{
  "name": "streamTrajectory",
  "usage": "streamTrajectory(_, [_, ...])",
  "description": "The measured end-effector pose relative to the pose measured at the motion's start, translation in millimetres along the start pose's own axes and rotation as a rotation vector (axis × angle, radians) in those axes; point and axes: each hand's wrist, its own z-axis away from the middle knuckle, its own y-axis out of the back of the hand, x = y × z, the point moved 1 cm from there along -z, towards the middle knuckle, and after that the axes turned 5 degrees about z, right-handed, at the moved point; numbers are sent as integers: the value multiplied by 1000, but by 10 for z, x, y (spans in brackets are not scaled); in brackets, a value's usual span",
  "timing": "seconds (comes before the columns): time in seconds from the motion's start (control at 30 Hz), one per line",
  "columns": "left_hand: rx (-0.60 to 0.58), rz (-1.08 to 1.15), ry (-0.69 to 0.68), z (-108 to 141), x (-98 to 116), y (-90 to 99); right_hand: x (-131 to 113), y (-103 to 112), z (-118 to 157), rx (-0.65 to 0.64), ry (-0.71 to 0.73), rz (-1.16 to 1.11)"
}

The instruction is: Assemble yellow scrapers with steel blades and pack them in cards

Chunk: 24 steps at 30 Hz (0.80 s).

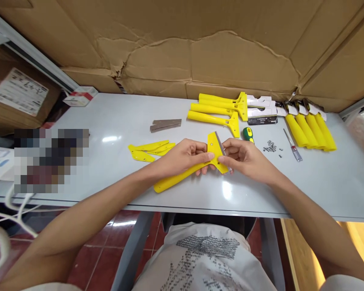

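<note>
A yellow scraper (182,176) is held between both hands above the grey table, its handle pointing down to the left. My left hand (191,155) grips it where the handle meets the head, thumb on top. My right hand (244,158) pinches the right side of the head, beside a thin metal blade (220,142) along its edge. Flat yellow pieces (142,156) lie left of my left hand, with metal blades (165,124) behind them. Beyond my right hand stand out a green and yellow screwdriver handle (248,134) and a pile of small screws (270,147).
Yellow scraper handles (210,117) lie at the back beside a black and white box (262,117). Several tools with yellow grips (311,131) and a clear-handled screwdriver (296,154) are at the right. Cardboard (170,52) borders the table (109,194) behind; a small box (81,96) sits back left.
</note>
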Motion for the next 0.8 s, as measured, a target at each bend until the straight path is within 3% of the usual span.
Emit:
streamTrajectory(0.3, [-1, 34, -5, -7, -8, -5, -8, 15, 29, -154, -57, -147])
streamTrajectory(0.8, [97, -84, 5, 1, -28, 22, 34, -71, 16, -61, -32, -204])
